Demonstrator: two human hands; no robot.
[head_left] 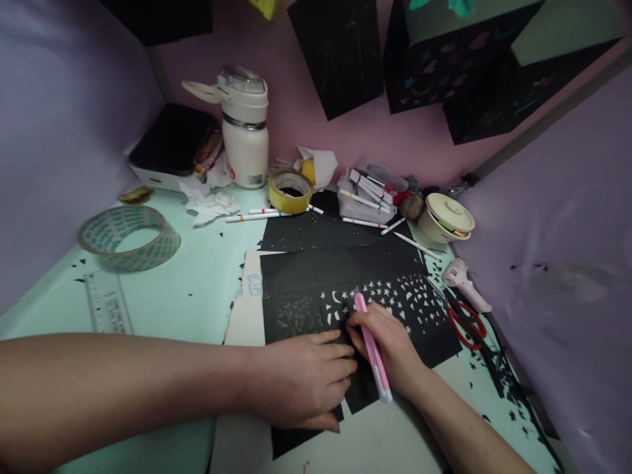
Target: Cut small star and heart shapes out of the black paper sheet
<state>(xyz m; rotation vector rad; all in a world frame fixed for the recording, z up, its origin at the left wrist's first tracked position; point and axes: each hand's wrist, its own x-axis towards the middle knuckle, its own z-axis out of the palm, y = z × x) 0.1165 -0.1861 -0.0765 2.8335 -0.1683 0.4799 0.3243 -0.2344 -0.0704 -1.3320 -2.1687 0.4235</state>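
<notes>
My left hand (309, 378) lies flat on black paper (296, 273), its fingers stretched toward the right and slightly apart. In my right hand (392, 339) is a pink utility knife (374, 359), its blade end pointing away from me over the sheet. The fingertips of that hand touch the paper just right of my left fingers. Small cut-out stars, a crescent and angular shapes fill the sheet's upper right part. Faint drawn outlines (299, 316) mark the area above my left hand. A slit divides the sheet's near edge. Pale board (241, 316) shows underneath.
Scissors with red handles (467, 326) and a pink glue gun (464, 283) lie at right among black scraps. Behind are markers (365, 191), yellow tape (291, 191) and a white bottle (245, 141). Wide tape (129, 238) and a clear ruler (107, 306) are left. Black boxes (459, 59) hang overhead.
</notes>
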